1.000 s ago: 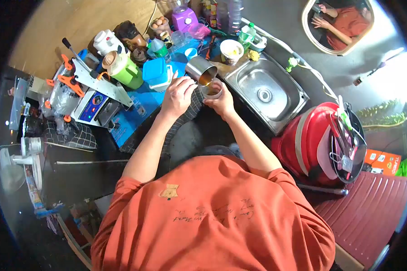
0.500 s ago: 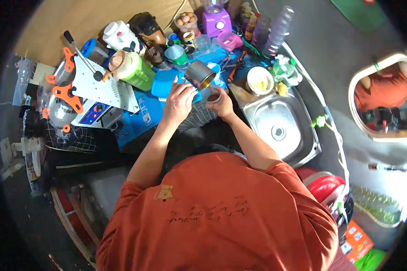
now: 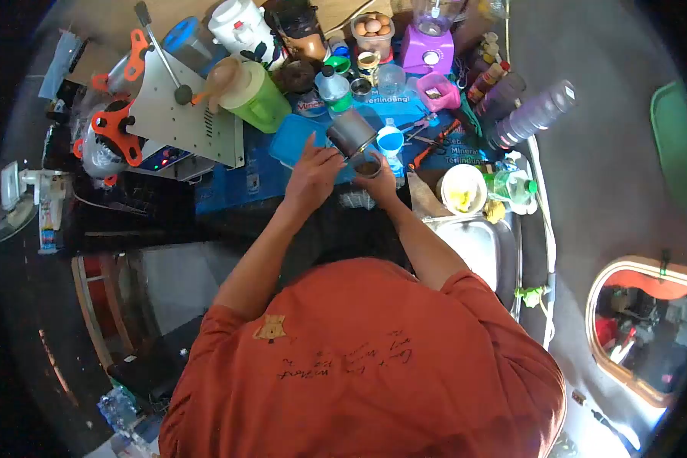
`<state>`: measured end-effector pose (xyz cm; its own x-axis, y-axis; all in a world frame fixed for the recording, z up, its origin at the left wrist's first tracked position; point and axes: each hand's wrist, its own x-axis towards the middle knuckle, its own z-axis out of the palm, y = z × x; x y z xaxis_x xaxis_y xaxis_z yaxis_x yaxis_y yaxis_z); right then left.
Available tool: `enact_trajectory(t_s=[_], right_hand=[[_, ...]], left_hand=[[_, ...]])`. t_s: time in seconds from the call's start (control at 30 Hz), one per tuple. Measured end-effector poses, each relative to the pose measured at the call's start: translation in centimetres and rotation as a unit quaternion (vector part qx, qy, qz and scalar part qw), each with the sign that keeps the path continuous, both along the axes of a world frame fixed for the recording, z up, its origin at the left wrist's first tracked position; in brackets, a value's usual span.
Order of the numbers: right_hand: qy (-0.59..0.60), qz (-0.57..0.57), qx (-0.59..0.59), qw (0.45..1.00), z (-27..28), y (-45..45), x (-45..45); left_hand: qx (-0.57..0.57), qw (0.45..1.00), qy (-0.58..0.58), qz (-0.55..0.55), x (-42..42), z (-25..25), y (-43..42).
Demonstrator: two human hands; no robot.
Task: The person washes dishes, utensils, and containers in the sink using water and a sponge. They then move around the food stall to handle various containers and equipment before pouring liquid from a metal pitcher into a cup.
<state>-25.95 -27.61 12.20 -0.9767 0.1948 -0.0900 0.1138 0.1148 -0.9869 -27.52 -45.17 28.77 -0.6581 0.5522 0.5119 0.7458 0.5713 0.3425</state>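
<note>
A dark metal mug (image 3: pixel 351 133) is tilted to the right in my left hand (image 3: pixel 311 179), whose fingers are closed at its handle side. Just under its lip stands a small clear cup (image 3: pixel 367 163) with brown contents, gripped by my right hand (image 3: pixel 380 185). The mug's rim is right at the cup's mouth; I cannot make out whether liquid is running now. Beside my left hand lies a blue plastic box (image 3: pixel 293 140). A light blue cup (image 3: pixel 390 140) stands just beyond my right hand, and a clear bottle with a green label (image 3: pixel 334 90) stands behind the mug.
A metal sink (image 3: pixel 473 248) lies to the right, with a white bowl (image 3: pixel 462 191) behind it. At the left stand a sealing machine (image 3: pixel 183 114) and a green jug (image 3: pixel 259 99). A purple blender (image 3: pixel 427 53) and an egg tub (image 3: pixel 372 34) stand at the back.
The view has shifted, so the table items appear lower and further right. The mug stays tilted over the cup; the brown stream seen at its lip earlier is no longer distinct.
</note>
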Motion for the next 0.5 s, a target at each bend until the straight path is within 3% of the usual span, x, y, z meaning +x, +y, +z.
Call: enact_trajectory(t_s=[0.07,0.2,0.5], right_hand=[[0.017,0.006,0.047,0.999,0.4,0.1,-0.1],[0.013,0.008,0.025,1.0,-3.9,-0.5,-1.4],[0.026,-0.009,0.037,0.999,-7.7,-1.1,-1.6]], left_hand=[[-0.009,1.0,-0.001,0.002,-0.2,-0.7,0.0],[-0.031,0.999,-0.036,0.011,-0.7,-2.1,0.1],[-0.034,0.998,-0.043,0.041,-0.9,-4.1,0.3]])
